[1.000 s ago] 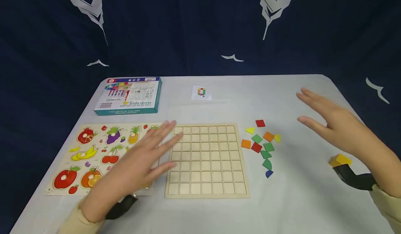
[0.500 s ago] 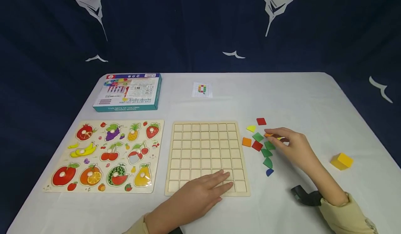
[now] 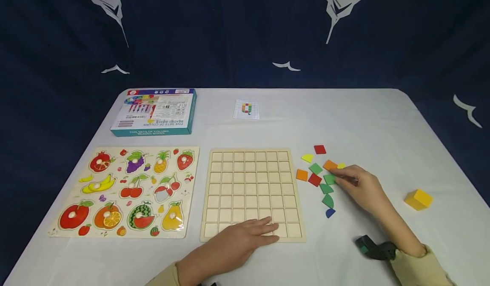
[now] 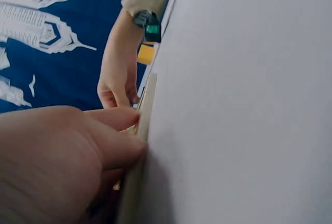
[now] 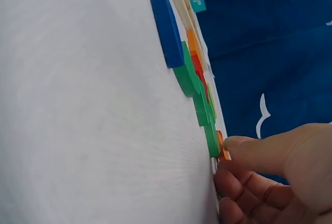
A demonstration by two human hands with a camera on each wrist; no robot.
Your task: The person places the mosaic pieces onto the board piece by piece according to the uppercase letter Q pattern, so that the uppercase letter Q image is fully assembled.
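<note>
Left grip (image 3: 238, 242) rests palm-down on the grid board (image 3: 251, 178).

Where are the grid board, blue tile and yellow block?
Grid board (image 3: 251, 189): head view, a bare cell near its centre.
Blue tile (image 3: 330, 213): head view, middle of its top face.
Yellow block (image 3: 419, 199): head view, middle of its visible surface.

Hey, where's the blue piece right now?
In the head view, the blue piece lies on the white tablecloth, right of the wooden grid board, at the near end of the scattered pieces, just below the rounded green piece.
</note>
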